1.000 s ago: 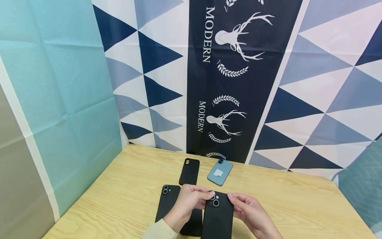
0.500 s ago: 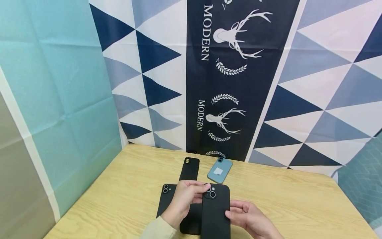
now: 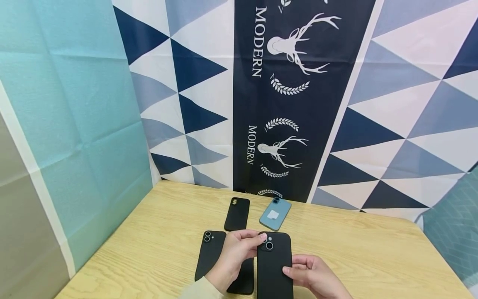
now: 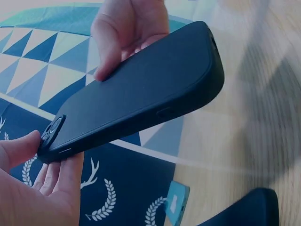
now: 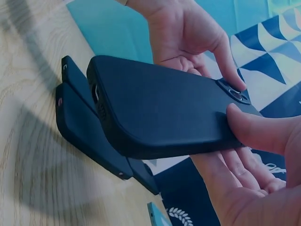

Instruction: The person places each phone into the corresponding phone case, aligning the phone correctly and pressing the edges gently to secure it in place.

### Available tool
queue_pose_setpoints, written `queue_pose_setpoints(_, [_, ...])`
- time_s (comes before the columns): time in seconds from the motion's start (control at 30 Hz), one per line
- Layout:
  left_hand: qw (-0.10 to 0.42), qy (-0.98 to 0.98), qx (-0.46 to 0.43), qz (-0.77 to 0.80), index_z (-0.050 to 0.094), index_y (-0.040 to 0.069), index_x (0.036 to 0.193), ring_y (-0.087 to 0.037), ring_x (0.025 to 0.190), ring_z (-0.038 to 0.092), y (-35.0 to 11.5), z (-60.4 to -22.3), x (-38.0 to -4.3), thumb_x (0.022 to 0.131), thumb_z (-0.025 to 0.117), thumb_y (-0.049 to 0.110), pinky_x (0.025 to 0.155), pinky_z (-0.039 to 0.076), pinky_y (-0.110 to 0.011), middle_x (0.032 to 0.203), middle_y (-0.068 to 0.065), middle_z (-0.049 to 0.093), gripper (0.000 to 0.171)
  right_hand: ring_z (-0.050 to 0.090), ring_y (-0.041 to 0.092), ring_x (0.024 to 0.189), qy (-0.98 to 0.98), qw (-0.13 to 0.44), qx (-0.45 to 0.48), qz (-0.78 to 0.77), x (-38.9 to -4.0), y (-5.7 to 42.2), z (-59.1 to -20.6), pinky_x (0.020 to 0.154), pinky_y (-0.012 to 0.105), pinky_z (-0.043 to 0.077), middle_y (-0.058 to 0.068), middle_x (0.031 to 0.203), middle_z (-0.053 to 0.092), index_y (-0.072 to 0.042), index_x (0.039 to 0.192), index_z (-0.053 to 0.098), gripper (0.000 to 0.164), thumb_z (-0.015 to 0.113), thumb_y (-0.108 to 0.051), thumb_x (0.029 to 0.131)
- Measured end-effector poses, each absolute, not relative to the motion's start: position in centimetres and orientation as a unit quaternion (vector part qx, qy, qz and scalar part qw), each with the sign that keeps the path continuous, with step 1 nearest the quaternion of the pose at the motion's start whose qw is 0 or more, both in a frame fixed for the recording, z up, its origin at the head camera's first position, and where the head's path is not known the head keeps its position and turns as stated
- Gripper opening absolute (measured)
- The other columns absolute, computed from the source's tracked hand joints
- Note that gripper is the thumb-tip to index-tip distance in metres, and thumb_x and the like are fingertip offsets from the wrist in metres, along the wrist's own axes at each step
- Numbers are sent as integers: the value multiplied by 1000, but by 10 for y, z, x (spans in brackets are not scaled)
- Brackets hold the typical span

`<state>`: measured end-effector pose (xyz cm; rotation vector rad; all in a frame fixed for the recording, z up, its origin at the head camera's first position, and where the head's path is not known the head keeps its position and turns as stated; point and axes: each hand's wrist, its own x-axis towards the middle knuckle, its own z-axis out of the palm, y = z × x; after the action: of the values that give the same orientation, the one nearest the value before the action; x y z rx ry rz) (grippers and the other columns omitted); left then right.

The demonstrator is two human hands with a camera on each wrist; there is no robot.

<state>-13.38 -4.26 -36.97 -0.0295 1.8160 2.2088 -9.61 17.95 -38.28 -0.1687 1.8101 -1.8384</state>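
The left hand (image 3: 237,253) pinches the upper left corner of a black phone (image 3: 275,265), thumb over the camera lenses (image 3: 267,244) and fingers beneath. The right hand (image 3: 313,272) holds the phone's right edge, thumb on the back, fingers curled under. The phone is at the bottom of the head view, just right of centre, raised off the table (image 3: 377,253).

The right hand has moved: a second ago it was at the upper right corner, and now it grips farther down the side, while the left hand has kept its corner. This suggests attention has passed from that corner to the long edge, with the phone apparently steadied between both hands.

Farther out, a second black phone (image 3: 208,254) lies at lower left, partly covered by the left hand. A dark slab (image 3: 242,280) shows beyond the wrist, its upper part hidden, so I cannot tell whether it is a phone or a cover. Above them lies a black case (image 3: 237,214), and to its right a blue phone (image 3: 274,218) with a white label (image 3: 273,214).

The held phone's lower end is cut off in the head view, though both wrist views show it. Its screen side faces away, and one lens is partly under the left thumb.
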Motion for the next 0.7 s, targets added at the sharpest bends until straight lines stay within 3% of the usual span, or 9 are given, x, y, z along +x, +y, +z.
queue_pose_setpoints(0.23, [144, 686, 24, 713, 73, -1, 103, -11, 79, 73, -42, -376, -127, 84, 77, 14, 80, 61, -35, 94, -13, 78, 25, 71, 6, 94, 667, 264, -59, -694, -99, 182, -381, 91, 30, 58, -7, 103, 76, 1, 122, 64, 32, 61, -20, 98])
queue_pose_setpoints(0.43, [141, 701, 50, 697, 73, -2, 101, -9, 80, 71, -42, -381, -120, 80, 78, 8, 74, 62, -32, 91, -14, 78, 23, 72, 6, 94, 654, 245, -49, -714, -105, 184, -379, 90, 25, 57, -8, 103, 76, 0, 121, 65, 28, 59, -14, 98])
queue_pose_setpoints(0.7, [134, 687, 31, 713, 73, -6, 99, -5, 72, 70, -41, -387, -117, 78, 79, 4, 63, 59, -24, 88, -15, 78, 24, 72, 6, 94, 619, 269, -30, -737, -104, 179, -384, 90, 24, 57, -7, 103, 76, -2, 124, 63, 29, 58, -15, 99])
